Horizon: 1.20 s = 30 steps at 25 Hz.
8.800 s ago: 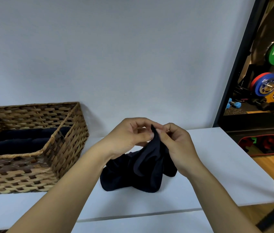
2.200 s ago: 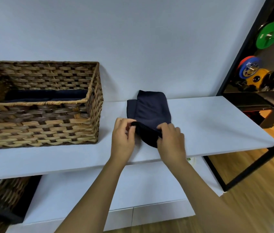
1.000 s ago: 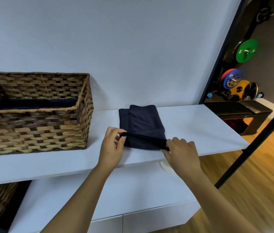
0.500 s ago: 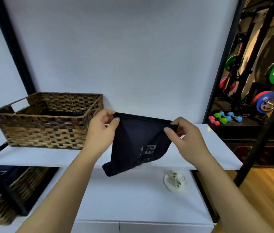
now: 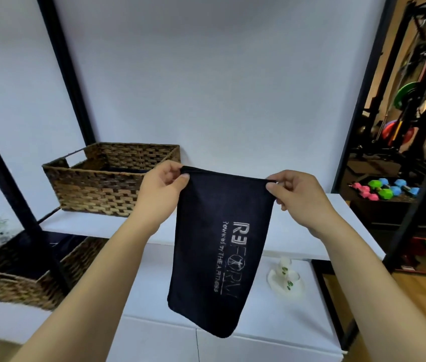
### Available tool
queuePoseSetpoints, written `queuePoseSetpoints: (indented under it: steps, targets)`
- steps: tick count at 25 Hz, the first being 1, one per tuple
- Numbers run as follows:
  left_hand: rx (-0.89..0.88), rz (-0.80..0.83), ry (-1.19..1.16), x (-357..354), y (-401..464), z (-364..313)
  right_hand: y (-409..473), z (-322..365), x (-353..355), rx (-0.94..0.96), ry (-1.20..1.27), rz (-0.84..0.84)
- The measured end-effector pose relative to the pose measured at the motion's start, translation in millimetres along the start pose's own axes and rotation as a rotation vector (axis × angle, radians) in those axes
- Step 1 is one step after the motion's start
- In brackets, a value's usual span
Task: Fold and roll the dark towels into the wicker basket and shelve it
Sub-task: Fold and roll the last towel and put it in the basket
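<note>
A: Left hand (image 5: 161, 190)?
B: Pinched the top left corner of the dark towel (image 5: 219, 246), thumb in front, fingers (image 5: 174, 170) curled over the hem. Clenched on cloth, not released.

A: Right hand (image 5: 299, 198)?
B: Same on the top right corner. Thumb and forefinger closed on the edge, remaining fingers (image 5: 281, 203) curled below it, against the towel's side.

A: Towel itself?
B: Held up in the air between both hands, top edge stretched nearly level, the rest hung straight down, clear of the shelf. Pale printed lettering ran down its face, turned sideways. Lower corners rounded, hung in front of the white lower surface (image 5: 154, 288).

A: Wicker basket (image 5: 104, 184)?
B: Stood on the white upper shelf (image 5: 308, 236), left of the towel and behind the left hand. Something dark showed inside, only a sliver visible over the rim.

A: Elsewhere?
B: Second wicker basket (image 5: 29, 275) on the lower level at left, dark cloth inside, partly behind a black frame post (image 5: 5, 184). Small white ornament (image 5: 286, 280) with green spots on the lower surface, just right of the towel's hanging end. Coloured dumbbells (image 5: 384, 188) and weight plates (image 5: 407, 96) at far right.
</note>
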<state>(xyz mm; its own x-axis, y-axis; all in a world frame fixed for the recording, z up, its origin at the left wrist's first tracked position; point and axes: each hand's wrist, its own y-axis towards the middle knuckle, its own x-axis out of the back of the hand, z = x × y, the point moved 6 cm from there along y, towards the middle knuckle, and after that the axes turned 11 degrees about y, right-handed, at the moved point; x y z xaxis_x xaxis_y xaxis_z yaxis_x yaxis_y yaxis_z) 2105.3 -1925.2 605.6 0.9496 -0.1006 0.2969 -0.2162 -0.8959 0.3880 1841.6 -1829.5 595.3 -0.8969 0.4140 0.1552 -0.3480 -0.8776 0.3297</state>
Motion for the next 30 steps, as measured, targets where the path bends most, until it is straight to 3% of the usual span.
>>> queuePoseSetpoints:
  steps: [3,8,14,18,21,25,30]
  targets:
    - [-0.001,0.021,-0.011,-2.8,15.8,1.4,15.6,-4.8,1.0,0.005,0.004,0.031]
    - [-0.01,0.056,0.107,-14.5,93.7,19.9,81.8,-7.2,-6.4,-0.061,-0.317,0.122]
    - [-0.086,-0.019,0.232,-25.7,227.5,0.8,215.3,11.4,-15.2,0.154,-0.392,-0.18]
    - [-0.158,-0.03,0.116,-27.9,269.3,-13.1,255.8,23.5,-16.9,0.313,-0.143,-0.359]
    - [-0.156,-0.036,0.047,-32.1,263.4,9.2,253.9,9.4,-22.3,0.318,-0.041,-0.324]
    - [-0.026,0.075,0.025,-55.6,193.2,113.0,192.9,-72.9,-29.7,0.202,-0.077,-0.154]
    - [-0.013,0.3,0.248,-79.1,57.3,214.6,69.4,-202.3,-37.4,-0.069,-0.29,0.104]
